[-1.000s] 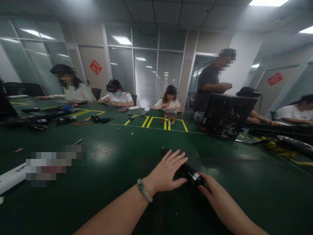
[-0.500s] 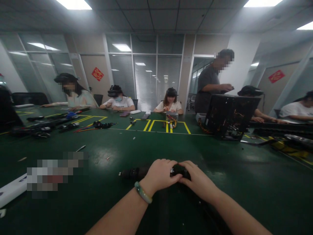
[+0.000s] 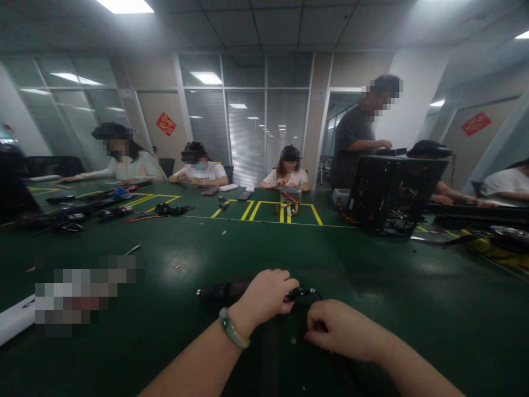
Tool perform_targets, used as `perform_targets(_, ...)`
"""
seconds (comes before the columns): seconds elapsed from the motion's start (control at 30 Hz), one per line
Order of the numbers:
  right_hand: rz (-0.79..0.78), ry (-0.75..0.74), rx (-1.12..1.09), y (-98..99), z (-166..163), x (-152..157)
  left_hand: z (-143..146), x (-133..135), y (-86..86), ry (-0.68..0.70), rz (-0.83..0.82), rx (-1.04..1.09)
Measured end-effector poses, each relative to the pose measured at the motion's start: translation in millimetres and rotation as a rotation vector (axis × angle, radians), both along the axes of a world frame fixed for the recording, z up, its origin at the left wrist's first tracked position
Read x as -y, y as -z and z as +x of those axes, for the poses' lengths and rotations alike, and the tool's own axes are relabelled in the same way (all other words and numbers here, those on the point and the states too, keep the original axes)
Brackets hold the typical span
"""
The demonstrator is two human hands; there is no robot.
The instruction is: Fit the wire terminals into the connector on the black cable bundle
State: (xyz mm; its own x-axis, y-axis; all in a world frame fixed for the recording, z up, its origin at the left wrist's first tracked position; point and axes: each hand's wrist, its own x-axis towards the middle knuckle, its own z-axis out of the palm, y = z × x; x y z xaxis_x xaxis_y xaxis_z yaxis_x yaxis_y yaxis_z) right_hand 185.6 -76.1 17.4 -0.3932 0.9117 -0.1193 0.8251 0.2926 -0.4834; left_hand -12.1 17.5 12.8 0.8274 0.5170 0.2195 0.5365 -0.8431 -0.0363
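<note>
My left hand (image 3: 266, 295), with a green bangle at its wrist, is closed around a black cylindrical tool (image 3: 225, 292) lying level just above or on the green table. A small metal tip shows at the tool's left end. Past my fingers, narrow dark inner parts (image 3: 303, 292) and a thin dark wire stick out on the right. My right hand (image 3: 341, 328) is just below and to the right of that end, apart from the left, with its fingers curled. Whatever is in those fingers is hidden. A tiny brassy piece (image 3: 293, 341) lies between the hands.
A white box-like object (image 3: 19, 317) lies at left, partly blurred out, near a thin metal rod (image 3: 133, 250). Cables and black parts (image 3: 161, 210) are farther left. A black computer case (image 3: 394, 193) stands at right. Several people sit across the table; one stands.
My right hand has left the tool's right end and moved down and right. The inner parts and wire there now show. My left hand has kept its hold on the tool.
</note>
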Motion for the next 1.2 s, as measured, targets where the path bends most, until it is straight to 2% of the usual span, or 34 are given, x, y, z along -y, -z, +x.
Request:
perform_targets(0.2, -0.204, 0.065, -0.427, -7.3, -0.9, -4.8, -4.2, -4.7, -9.9, 0.022, 0.020, 0.079)
perform_targets(0.37, -0.209, 0.163, -0.749, 3.3, 3.0, -16.2, -6.8, -0.4, -7.7, 0.038, -0.025, 0.115)
perform_targets(0.53, -0.211, 0.254, -0.910, 16.8, 2.7, -22.7, -0.7, 6.6, -3.7, 0.035, -0.032, 0.152)
perform_targets(0.6, -0.191, 0.297, -0.877, 17.2, 4.9, -23.7, 2.9, 9.3, -3.0, 0.022, -0.030, 0.148)
perform_targets(0.77, -0.155, 0.358, -0.443, 15.5, 20.5, -25.7, 9.2, 12.0, 0.0, -0.015, -0.038, 0.153)
perform_targets(0.83, -0.155, 0.348, -0.346, 15.8, 25.3, -25.7, 10.5, 12.7, 1.2, -0.015, -0.036, 0.157)
perform_targets(0.97, -0.119, 0.321, -0.277, 14.8, 24.8, -23.9, 11.7, 15.3, 1.9, 0.004, -0.042, 0.151)
perform_targets(1.2, -0.073, 0.344, -0.324, 12.1, 12.5, -22.4, 12.4, 17.9, 0.7, -0.025, -0.072, 0.160)
